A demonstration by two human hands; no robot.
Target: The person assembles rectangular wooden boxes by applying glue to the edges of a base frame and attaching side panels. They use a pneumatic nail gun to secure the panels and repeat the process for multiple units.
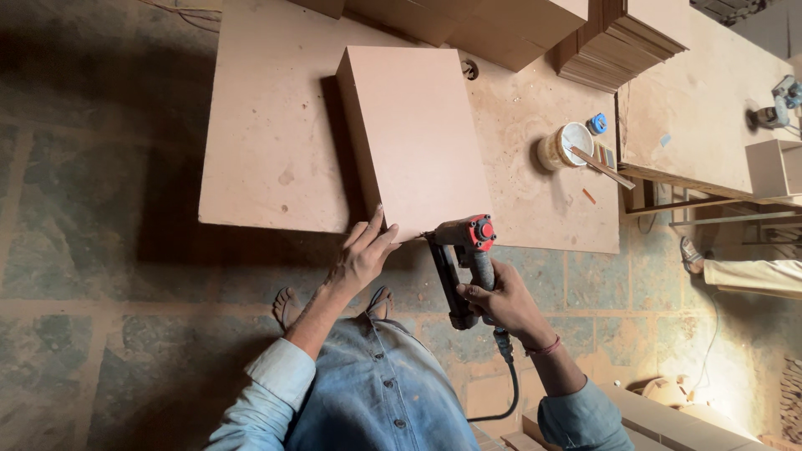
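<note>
A plain brown wooden box lies on a low board table, its near end at the table's front edge. My left hand presses on the box's near corner, fingers spread. My right hand grips the handle of a red and black air nail gun. The gun's nose points at the near end of the box, just right of my left hand. A black hose runs from the handle down toward me.
A tub of white glue with a stick and a small blue cap sit at the table's right. Stacked boards and more boxes lie at the back. A second table holds a power tool. Another person's foot shows at right.
</note>
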